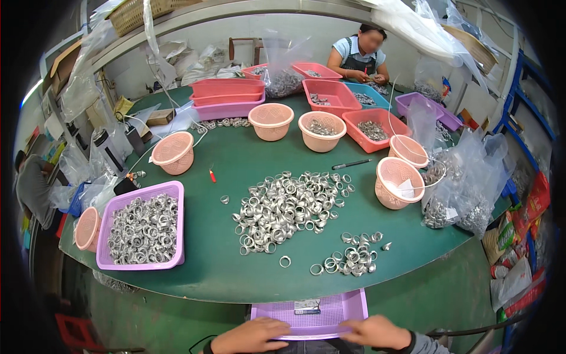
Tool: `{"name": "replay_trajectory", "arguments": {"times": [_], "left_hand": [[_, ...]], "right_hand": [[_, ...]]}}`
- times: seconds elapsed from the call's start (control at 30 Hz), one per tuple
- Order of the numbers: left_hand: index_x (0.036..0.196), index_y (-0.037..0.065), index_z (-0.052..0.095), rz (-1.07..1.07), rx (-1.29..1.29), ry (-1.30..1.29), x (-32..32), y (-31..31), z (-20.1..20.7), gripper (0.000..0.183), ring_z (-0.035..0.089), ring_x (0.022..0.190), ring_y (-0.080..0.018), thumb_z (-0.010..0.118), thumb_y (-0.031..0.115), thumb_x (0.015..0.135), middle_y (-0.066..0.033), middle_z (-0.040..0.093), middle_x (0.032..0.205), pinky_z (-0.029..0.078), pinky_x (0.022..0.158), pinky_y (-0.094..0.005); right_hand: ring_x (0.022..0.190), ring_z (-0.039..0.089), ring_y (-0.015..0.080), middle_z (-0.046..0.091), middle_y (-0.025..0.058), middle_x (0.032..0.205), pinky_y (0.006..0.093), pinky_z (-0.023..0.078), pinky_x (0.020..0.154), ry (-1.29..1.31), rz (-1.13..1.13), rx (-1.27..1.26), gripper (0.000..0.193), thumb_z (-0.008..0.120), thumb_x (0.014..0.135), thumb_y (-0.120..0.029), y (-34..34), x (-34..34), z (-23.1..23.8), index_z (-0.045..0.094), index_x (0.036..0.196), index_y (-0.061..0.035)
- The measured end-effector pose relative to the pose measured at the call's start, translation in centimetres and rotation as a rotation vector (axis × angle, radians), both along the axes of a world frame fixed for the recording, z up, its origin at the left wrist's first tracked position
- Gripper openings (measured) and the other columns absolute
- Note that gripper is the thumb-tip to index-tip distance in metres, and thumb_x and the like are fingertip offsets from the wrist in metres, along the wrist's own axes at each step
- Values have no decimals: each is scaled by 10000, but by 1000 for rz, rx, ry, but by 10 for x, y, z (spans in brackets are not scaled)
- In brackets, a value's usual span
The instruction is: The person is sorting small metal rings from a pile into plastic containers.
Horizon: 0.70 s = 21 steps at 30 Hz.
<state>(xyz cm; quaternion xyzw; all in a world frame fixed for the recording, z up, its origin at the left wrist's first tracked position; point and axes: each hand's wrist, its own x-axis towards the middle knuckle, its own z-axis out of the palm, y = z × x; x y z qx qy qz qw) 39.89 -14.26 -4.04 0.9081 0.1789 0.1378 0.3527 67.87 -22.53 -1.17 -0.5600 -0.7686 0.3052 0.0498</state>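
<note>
head: purple tray point(333, 319) by the near edge of the desk point(209, 248), long axis left-right | left hand point(253, 334) at its near-left corner, right hand point(377, 332) near-right, neither clearly nearer | fingers outstretched; cannot tell whether gripping

On the green tabletop point(206, 236) we can see a black pen point(351, 164), which lies near a peach basket point(395, 199) on the right side. A small red object point(213, 176) lies farther to the left. Behind it, we notice red trays point(227, 89), which are stacked upon a purple tray point(230, 111). At the far side sits a person point(354, 54) in a light blue top and dark apron.
</note>
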Motion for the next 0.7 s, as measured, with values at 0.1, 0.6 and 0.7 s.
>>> {"name": "replay_trajectory", "arguments": {"times": [0.1, 0.6, 0.7], "left_hand": [[1078, 49, 482, -15, 73, -20, 4, 38, 37, 385, 514, 887, -287, 562, 250, 760, -147, 506, 1000, 424, 734, -375], [961, 117, 548, -164, 655, 459, 162, 214, 21, 349, 418, 1001, -288, 576, 288, 658, -119, 432, 1091, 347, 813, -440], [921, 106, 544, -277, 677, 470, 149, 214, 28, 309, 412, 1018, -291, 565, 282, 668, -119, 432, 1099, 342, 835, -422]], "right_hand": [[448, 524, 269, 517, 145, 564, 324, 412, 421, 277, -420, 357, 139, 592, 737, -169, 33, 28, 16, 583, 789, -40], [843, 480, 298, 529, 147, 885, 352, 390, 753, 276, -659, 648, 217, 555, 711, -54, 98, 80, -17, 519, 917, 6], [845, 477, 298, 525, 145, 885, 358, 387, 755, 303, -758, 666, 205, 551, 711, -48, 95, 86, -37, 517, 905, 7]]}}
